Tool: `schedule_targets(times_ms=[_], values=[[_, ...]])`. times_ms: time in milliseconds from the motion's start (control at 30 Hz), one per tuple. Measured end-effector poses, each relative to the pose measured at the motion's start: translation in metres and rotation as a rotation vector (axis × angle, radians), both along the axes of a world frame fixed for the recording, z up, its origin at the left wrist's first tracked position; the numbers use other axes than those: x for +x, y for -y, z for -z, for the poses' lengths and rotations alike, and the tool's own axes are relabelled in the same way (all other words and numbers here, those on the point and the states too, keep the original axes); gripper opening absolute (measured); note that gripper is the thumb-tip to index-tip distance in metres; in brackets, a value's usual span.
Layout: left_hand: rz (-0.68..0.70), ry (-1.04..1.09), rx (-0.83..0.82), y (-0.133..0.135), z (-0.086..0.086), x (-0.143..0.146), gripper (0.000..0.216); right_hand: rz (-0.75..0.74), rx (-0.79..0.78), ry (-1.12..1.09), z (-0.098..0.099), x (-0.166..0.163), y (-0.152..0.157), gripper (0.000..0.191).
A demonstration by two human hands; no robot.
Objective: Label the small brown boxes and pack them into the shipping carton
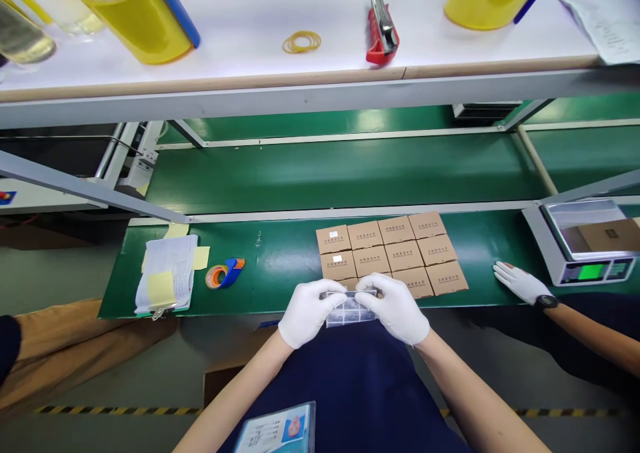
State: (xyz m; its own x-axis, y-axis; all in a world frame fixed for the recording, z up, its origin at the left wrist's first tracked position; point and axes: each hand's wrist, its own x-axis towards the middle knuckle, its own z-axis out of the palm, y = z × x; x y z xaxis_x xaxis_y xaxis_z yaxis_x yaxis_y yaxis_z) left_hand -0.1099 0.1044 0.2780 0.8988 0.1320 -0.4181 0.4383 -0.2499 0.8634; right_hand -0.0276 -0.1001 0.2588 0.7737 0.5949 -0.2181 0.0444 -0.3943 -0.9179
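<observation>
Both hands wear white gloves and meet at the near edge of the green bench. Between them is a small whitish, shiny sheet marked in a grid of rectangles point(350, 314); whether it is labels or a clear tray I cannot tell. My left hand point(311, 312) pinches its upper left edge, with thumb and fingertips together. Opposite, my right hand point(395, 308) pinches the upper right edge. Just beyond the fingers lie several small brown cardboard boxes point(390, 256) in tight rows. Two boxes at the left carry white stickers, and my hands partly hide the nearest row.
Left on the bench are a clipboard with papers point(186, 281) and a blue tape dispenser point(231, 273). A scale point(583, 272) bearing a brown box stands at right, near another person's gloved hand point(520, 282). The shelf above holds a red utility knife point(383, 33) and rubber bands point(301, 42).
</observation>
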Motion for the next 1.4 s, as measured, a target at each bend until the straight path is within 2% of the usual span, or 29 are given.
schedule_targets(times_ms=[200, 300, 367, 533, 700, 800, 933, 1100, 1300, 1400], values=[[0.0, -0.015, 0.069, 0.007, 0.002, 0.005, 0.019, 0.035, -0.051, -0.085, 0.003, 0.006, 0.004, 0.019], [-0.075, -0.025, -0.056, 0.009, 0.006, 0.007, 0.022, 0.067, -0.081, -0.079, 0.009, 0.007, 0.003, 0.025], [-0.137, -0.025, -0.134, 0.01, 0.009, 0.008, 0.024, 0.084, -0.073, -0.05, 0.012, 0.008, 0.003, 0.02], [-0.243, -0.022, -0.116, 0.008, 0.011, 0.01, 0.025, 0.147, -0.028, 0.222, 0.012, 0.013, 0.01, 0.024], [-0.236, -0.034, -0.127, 0.007, 0.009, 0.012, 0.027, 0.127, -0.049, 0.406, 0.008, 0.014, 0.015, 0.014], [-0.238, -0.063, -0.13, 0.007, 0.012, 0.014, 0.029, 0.111, -0.03, 0.511, 0.004, 0.008, 0.015, 0.014], [-0.222, -0.046, -0.103, 0.008, 0.014, 0.016, 0.029, 0.204, 0.064, 0.577, -0.001, -0.001, 0.01, 0.013], [-0.193, -0.006, -0.155, 0.01, 0.012, 0.016, 0.025, 0.259, 0.058, 0.476, 0.008, -0.003, -0.007, 0.047], [-0.156, -0.051, -0.191, 0.009, 0.015, 0.018, 0.035, 0.19, 0.122, 0.717, 0.007, -0.006, -0.014, 0.069], [-0.135, -0.037, -0.17, 0.009, 0.018, 0.019, 0.031, 0.242, 0.181, 0.68, 0.001, -0.01, -0.019, 0.073]])
